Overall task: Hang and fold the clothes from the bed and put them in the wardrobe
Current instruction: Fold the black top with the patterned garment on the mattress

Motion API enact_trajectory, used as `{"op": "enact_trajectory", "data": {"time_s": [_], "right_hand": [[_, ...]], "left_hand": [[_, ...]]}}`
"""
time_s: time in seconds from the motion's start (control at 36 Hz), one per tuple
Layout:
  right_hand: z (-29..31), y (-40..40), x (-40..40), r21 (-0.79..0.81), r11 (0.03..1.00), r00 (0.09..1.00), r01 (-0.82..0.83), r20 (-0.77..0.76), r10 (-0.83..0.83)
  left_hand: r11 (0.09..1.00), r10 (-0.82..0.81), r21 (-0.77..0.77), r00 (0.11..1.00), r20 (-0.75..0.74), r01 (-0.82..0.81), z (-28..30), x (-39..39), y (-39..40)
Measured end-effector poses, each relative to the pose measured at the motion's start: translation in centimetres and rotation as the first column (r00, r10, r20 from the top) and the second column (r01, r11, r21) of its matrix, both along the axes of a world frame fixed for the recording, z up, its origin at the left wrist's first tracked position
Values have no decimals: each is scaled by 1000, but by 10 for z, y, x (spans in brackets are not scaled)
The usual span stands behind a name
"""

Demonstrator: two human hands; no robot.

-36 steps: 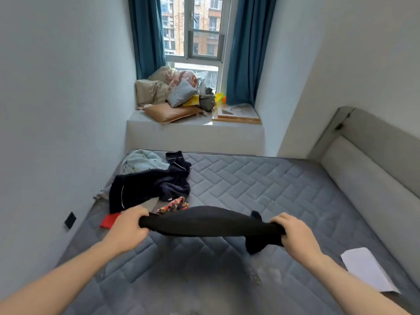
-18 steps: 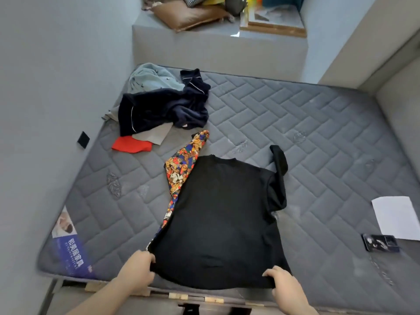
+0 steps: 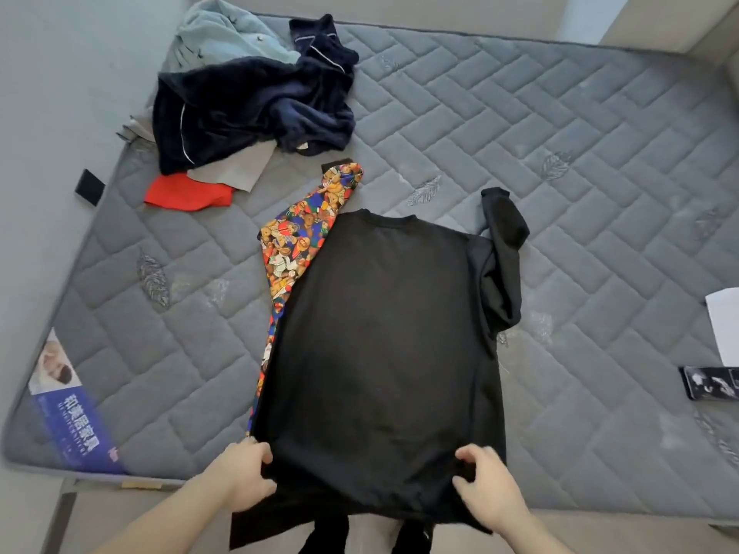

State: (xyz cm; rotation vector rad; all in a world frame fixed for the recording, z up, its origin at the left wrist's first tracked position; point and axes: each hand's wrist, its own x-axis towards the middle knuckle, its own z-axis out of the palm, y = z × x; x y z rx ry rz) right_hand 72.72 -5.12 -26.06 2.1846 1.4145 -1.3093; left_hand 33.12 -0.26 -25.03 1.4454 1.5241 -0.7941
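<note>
A black sweatshirt (image 3: pixel 380 333) lies flat on the grey quilted mattress (image 3: pixel 580 173), neck away from me, its hem hanging over the near edge. Its right sleeve is bunched up at the side. My left hand (image 3: pixel 244 473) grips the hem at the left corner. My right hand (image 3: pixel 484 485) rests on the hem at the right with fingers curled into the cloth. A bright cartoon-print garment (image 3: pixel 304 233) pokes out from under the sweatshirt's left side. Further back lie a dark navy fleece garment (image 3: pixel 248 109), a pale blue one (image 3: pixel 228 38), a red one (image 3: pixel 184 191) and a grey one (image 3: pixel 236 169).
A white sheet of paper (image 3: pixel 724 325) and a small dark printed card (image 3: pixel 708 381) lie at the mattress's right edge. A blue label (image 3: pixel 68 421) marks the near left corner. A grey wall with a black socket (image 3: pixel 90 187) runs along the left.
The sweatshirt went from being held up stretched between both hands to lying spread on the mattress. It has been drawn toward me, so its hem now overhangs the near edge. My view tilted further down.
</note>
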Motion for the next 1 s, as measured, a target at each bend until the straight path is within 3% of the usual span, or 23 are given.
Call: {"op": "enact_trajectory", "data": {"time_s": [0.22, 0.47, 0.72, 0.86, 1.0], "right_hand": [[-2, 127, 36, 340, 858, 919, 385, -52, -391], [-15, 233, 64, 500, 785, 910, 366, -17, -413], [-95, 289, 80, 295, 863, 905, 411, -22, -424], [-150, 279, 75, 151, 973, 951, 174, 230, -206], [-169, 279, 77, 121, 986, 953, 116, 267, -145]], "left_hand": [[966, 42, 255, 999, -12, -38, -22, 19, 116], [944, 6, 330, 1000, 14, -10, -59, 96, 223], [982, 130, 148, 987, -93, -115, -121, 170, 273], [971, 230, 106, 956, -184, -214, -149, 189, 277], [964, 263, 32, 939, -219, -263, -154, 192, 290]]}}
